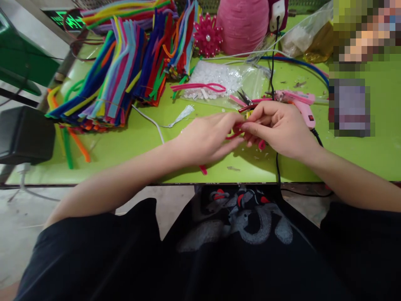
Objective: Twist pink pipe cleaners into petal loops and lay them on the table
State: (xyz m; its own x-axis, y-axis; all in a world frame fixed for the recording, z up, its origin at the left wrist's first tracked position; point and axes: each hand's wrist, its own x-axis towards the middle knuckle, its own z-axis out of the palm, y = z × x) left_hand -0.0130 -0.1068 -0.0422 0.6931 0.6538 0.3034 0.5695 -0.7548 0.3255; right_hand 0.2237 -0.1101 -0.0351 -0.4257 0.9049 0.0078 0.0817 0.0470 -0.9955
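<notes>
Both hands meet over the front part of the green table. My left hand [208, 136] is closed, its thumb and fingertips pinching a dark pink pipe cleaner [234, 136]. From the other side, my right hand [280, 129] grips the same pipe cleaner between thumb and forefinger. A small curled pink piece [262, 144] shows under the right fingers, and a pink end [203, 169] pokes out below the left hand. Fingers hide most of the strand. Just behind the hands lie pliers or scissors [245, 98], partly covered, and a pink glue gun [296, 100] sits beyond my right hand.
Bundles of coloured pipe cleaners [109, 75] fill the back left. A bag of white beads [216, 77], a looped pink pipe cleaner [199, 87], a pink flower [208, 35] and a pink yarn cone [242, 25] stand behind. A black cord [277, 167] crosses the table [344, 159] edge.
</notes>
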